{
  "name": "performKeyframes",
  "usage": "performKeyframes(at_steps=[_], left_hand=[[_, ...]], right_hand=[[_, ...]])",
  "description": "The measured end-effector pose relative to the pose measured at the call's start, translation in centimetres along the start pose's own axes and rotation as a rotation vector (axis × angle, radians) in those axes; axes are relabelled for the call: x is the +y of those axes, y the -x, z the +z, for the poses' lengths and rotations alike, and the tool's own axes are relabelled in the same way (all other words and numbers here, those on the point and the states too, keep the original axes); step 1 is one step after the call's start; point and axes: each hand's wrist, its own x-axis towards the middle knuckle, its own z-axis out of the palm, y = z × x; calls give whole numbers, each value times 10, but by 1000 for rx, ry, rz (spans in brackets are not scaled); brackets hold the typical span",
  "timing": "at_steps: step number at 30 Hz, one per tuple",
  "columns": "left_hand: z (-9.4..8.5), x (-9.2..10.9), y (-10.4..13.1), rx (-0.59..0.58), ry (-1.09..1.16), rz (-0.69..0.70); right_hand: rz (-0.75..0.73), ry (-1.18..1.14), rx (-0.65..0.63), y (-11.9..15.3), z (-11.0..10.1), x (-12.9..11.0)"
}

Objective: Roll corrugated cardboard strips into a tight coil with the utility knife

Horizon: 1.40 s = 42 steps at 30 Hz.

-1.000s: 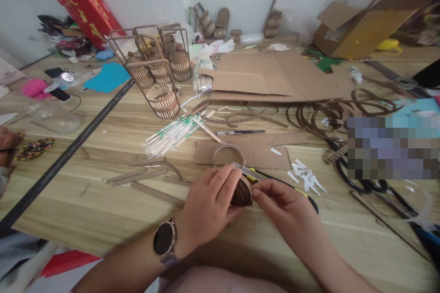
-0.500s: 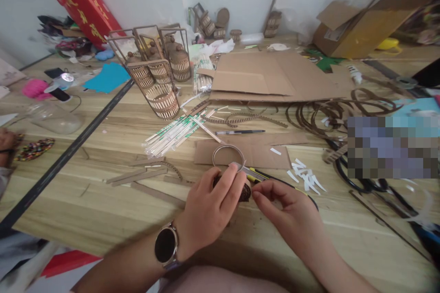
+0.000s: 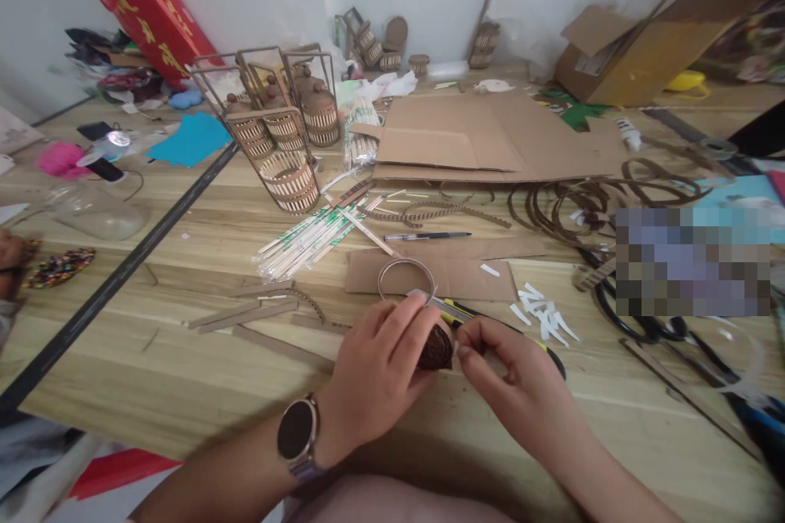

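My left hand [image 3: 380,359], with a watch on its wrist, is wrapped round a small round brown coil [image 3: 437,347] of corrugated strip at the front of the table. Just right of the coil, my right hand [image 3: 515,368] has thumb and forefinger pinched; what they hold, if anything, is too small to make out. A thin cardboard ring [image 3: 405,261] touches the fingers of my left hand on the far side. Behind both hands lies a yellow and black cutter [image 3: 457,312], partly hidden by them.
Wooden sticks [image 3: 307,241], a pen [image 3: 428,235], white paper scraps [image 3: 543,312] and flat cardboard [image 3: 454,135] lie beyond the hands. Small lantern-like baskets [image 3: 288,180] stand back left. Brown strips [image 3: 552,212] and scissors [image 3: 638,327] are at right. A person's hand [image 3: 11,253] shows at far left.
The coil has turned so that its spiral face shows more. The fingers of my right hand have shifted slightly right and up, staying pinched beside it.
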Motion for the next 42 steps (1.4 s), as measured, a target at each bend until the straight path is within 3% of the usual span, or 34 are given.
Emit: performKeyframes(at_steps=[4,8,12,17,21,27,30,37,42], left_hand=[[-5,-5,-3,37,347,-292],[-11,-10,-4,-45,808,-550],[-9,-12,-3,-163,1215,-590],[-1,-11,-2,-179,1496,-634],[-2,-10,-3,-177,1490,-606],[-7,-11,-1,-100,1364,-570],[-8,-12,-1,-77,1316,-549],[-9,-11,0,-70,1232,-539],[-5,-11,3,-90,1231,-498]], right_hand=[[21,-11,0,-1,-16,13],[55,167,224,-14,-44,32],[59,504,481,-28,-67,50],[7,641,515,-30,-80,69],[-5,778,464,-30,-86,77],[-367,807,456,-36,-69,62],[-479,799,414,-37,-57,52],[-542,948,236,-42,-50,53],[-532,1016,164,-61,-49,38]])
